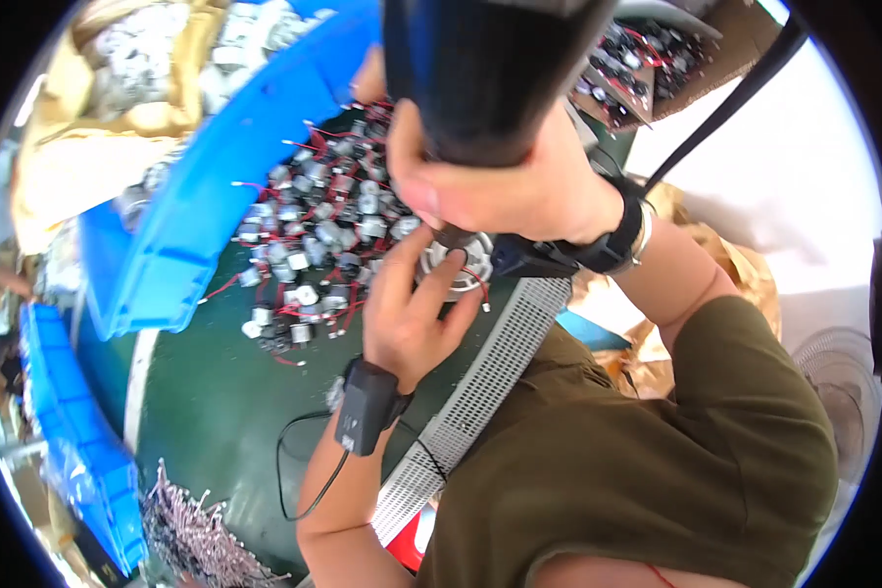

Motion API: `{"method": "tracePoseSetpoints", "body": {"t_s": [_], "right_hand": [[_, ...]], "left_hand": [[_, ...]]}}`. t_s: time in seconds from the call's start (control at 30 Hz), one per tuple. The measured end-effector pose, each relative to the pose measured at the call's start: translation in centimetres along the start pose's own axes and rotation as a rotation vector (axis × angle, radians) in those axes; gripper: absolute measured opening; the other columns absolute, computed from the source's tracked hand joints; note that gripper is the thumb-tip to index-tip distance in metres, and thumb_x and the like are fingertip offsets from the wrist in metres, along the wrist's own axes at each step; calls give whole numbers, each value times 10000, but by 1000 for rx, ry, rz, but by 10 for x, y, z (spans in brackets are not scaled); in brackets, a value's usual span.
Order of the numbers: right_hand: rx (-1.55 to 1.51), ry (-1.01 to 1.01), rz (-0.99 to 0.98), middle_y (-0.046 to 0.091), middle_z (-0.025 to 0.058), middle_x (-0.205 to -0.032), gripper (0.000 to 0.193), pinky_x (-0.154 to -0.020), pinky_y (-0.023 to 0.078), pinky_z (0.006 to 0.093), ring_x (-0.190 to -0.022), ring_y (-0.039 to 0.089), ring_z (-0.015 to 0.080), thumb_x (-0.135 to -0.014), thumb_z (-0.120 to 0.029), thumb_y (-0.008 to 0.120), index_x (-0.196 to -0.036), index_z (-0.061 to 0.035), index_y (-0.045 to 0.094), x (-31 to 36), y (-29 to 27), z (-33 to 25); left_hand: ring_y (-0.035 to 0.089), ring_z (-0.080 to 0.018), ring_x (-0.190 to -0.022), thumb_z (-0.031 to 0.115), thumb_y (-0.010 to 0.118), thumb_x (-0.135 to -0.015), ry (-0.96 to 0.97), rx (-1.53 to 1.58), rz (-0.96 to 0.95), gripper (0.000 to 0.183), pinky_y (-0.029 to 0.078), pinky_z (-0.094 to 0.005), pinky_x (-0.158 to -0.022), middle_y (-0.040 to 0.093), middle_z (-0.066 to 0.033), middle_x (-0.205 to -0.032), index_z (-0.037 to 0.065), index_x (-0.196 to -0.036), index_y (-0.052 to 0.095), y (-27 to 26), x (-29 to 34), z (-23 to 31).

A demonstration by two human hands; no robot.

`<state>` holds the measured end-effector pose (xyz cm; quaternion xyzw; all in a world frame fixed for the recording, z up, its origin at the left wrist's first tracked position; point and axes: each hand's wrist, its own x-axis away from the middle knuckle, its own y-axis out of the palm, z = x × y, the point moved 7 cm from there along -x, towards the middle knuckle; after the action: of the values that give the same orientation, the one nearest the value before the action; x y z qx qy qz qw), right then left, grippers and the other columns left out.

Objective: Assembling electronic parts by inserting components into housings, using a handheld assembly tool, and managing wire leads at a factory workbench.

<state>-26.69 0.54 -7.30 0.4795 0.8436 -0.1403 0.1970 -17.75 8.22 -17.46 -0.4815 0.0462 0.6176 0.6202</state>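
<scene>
My right hand is wrapped around a thick black electric screwdriver, held upright. Its lower end points down at a round, pale ribbed plastic part with a red wire. Fingers of my left hand steady that part from its left side against the green table; the thumb and fingertips press on it. The exact spot where the tool tip meets the part is mostly covered by my fingers. Just left of both hands lies a heap of small silver and white motors with red wires.
Behind the heap stands a blue bin; another blue bin is at the left. A wire bundle lies near left. A perforated metal strip edges the table by my body. A cardboard box of parts is far right.
</scene>
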Motion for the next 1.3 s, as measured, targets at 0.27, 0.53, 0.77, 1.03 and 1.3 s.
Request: {"method": "tracePoseSetpoints", "body": {"t_s": [0.27, 0.53, 0.77, 1.03, 1.3], "right_hand": [[-494, -135, 65, 596, 102, -788, 372, -700, 455, 279, -730, 578, 146, -784, -61, 637, -1128, -6, 505, -15, -37, -44], [-204, 11, 251, 569, 40, -724, 240, -524, 453, 233, -577, 557, 106, -746, 3, 691, -914, -14, 520, -18, -35, -23], [-35, 15, 239, 568, 25, -710, 244, -523, 453, 223, -584, 554, 96, -741, -14, 708, -901, -15, 523, -34, -33, 1], [14, 10, 282, 557, 16, -703, 300, -515, 450, 220, -580, 551, 87, -741, -37, 716, -949, -17, 501, -41, -33, 2], [144, -121, 228, 532, 48, -935, 510, -770, 424, 280, -871, 497, 119, -757, -163, 732, -1164, 11, 478, -39, -25, -2]], "left_hand": [[595, -294, -918, 101, 752, -637, -258, -216, 218, 456, 477, -371, -824, 611, -154, -1005, 31, -1056, 587, -87, -5, 8], [554, -357, -986, 217, 708, -769, -510, -1012, 142, 478, 454, -407, -841, 560, -214, -1106, -22, -1139, 525, -248, 122, -88], [636, -344, -724, 254, 538, -879, -407, -892, -51, 221, 511, -432, -641, 652, -160, -785, 48, -835, 602, -111, -42, -79], [628, -332, -701, 125, 511, -847, -251, -1080, -345, 59, 512, -422, -618, 625, -147, -767, 70, -862, 528, -88, -39, -153], [608, -355, -621, 103, 592, -860, -445, -464, 210, 94, 480, -389, -569, 623, -181, -722, 18, -822, 584, -150, -45, -81]]}}
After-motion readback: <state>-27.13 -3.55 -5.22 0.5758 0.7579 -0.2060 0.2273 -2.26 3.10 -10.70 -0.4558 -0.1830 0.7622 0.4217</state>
